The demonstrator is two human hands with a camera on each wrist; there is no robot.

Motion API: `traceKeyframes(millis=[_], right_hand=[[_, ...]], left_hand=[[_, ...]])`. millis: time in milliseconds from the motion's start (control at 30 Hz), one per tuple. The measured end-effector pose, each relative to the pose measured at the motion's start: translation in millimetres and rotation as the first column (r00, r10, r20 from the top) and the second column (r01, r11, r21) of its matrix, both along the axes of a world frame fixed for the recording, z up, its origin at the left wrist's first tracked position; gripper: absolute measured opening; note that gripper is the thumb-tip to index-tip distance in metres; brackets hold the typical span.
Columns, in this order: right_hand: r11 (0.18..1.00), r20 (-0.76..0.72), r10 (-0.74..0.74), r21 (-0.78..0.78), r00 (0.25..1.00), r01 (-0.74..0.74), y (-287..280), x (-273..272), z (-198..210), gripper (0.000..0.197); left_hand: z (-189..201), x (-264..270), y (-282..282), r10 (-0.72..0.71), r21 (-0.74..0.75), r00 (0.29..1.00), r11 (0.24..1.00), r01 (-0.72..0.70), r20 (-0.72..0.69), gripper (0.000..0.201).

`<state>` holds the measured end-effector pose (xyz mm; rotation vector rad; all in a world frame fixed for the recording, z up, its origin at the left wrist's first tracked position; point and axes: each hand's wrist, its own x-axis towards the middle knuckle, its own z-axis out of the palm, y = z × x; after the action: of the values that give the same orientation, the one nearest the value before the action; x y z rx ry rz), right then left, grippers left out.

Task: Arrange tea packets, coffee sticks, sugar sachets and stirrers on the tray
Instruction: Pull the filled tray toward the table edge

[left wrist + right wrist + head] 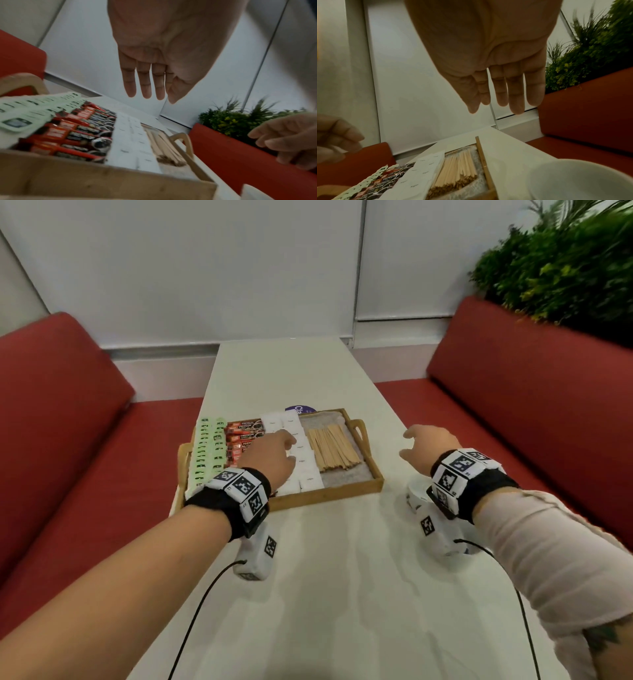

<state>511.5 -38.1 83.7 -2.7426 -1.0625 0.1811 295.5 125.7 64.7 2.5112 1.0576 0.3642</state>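
1. On the wooden tray [329, 494]: tea packets [207, 451], coffee sticks [242, 436], sugar sachets [301, 460], stirrers [334, 447], in neat rows.
2. Left hand [270, 457] above the sachets, right hand [430, 444] beside the tray; fingers loose, holding nothing.
3. Risk: brushing the rows, scattering sachets or stirrers.

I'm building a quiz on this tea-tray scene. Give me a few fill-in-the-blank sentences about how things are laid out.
1. In the tray, the row farthest to the person's left holds ____ packets.
2. The wooden stirrers lie right of the ____ sachets.
3. The left hand hovers over the tray; the right hand hovers over the ____.

Missing words: green; white; table
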Motion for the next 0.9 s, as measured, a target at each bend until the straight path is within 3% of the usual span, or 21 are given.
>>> traceKeyframes(millis=[367, 500, 667, 900], right_hand=[[0.998, -0.076, -0.016, -0.058, 0.997, 0.012, -101, 4, -3, 0.044], [0.995, -0.151, 0.012, -0.093, 0.988, -0.026, -124, 10, -14, 0.068], [0.975, -0.296, 0.082, -0.172, 0.952, -0.138, -147, 17, -36, 0.099], [0.965, -0.322, 0.151, -0.155, 0.935, -0.210, -156, 12, -66, 0.095]], left_hand=[[1, 49, -103, -0.136, -0.143, 0.989, 0.979, 0.142, 0.051, 0.044], [-12, 81, -128, -0.138, -0.178, 0.990, 0.975, 0.136, 0.002, 0.050], [-24, 126, -144, -0.170, -0.170, 0.980, 0.974, 0.152, -0.100, 0.075], [-39, 167, -163, -0.213, -0.141, 0.955, 0.972, 0.187, -0.207, 0.087]])
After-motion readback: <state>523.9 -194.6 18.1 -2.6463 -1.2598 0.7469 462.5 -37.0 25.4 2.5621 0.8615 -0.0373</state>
